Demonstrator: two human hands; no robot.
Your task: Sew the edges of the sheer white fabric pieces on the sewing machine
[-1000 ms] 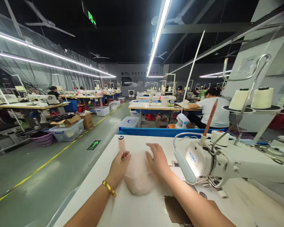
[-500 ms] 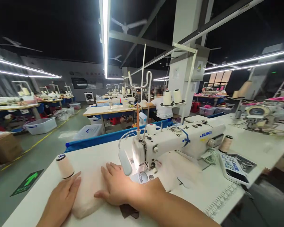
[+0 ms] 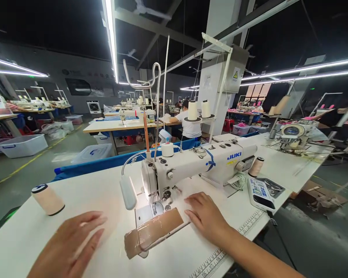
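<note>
My left hand (image 3: 71, 241) is over the white table (image 3: 104, 258) at lower left, fingers stretched and thumb apart, with nothing visible in it. A faint pinkish patch shows near its fingertips; whether it is sheer fabric I cannot tell. My right hand (image 3: 207, 217) is open with fingers spread, right of the needle area of a white sewing machine (image 3: 191, 164). Between my hands, a strip of brown tape (image 3: 158, 229) lies across the front of the machine's metal plate (image 3: 143, 216). A peach thread cone (image 3: 48, 199) leans tilted beyond my left hand.
A lamp (image 3: 128, 192) hangs beside the machine's needle end. To the right are a control box (image 3: 261, 195), another peach thread cone (image 3: 256, 166) and a printed ruler (image 3: 211, 264) along the table edge. Further off, a person (image 3: 188, 121) sits at another table.
The view has swung right. My hands have moved apart, the right one from the pale fabric at left to the machine's right side. The pale fabric between them no longer shows clearly; the brown tape is uncovered.
</note>
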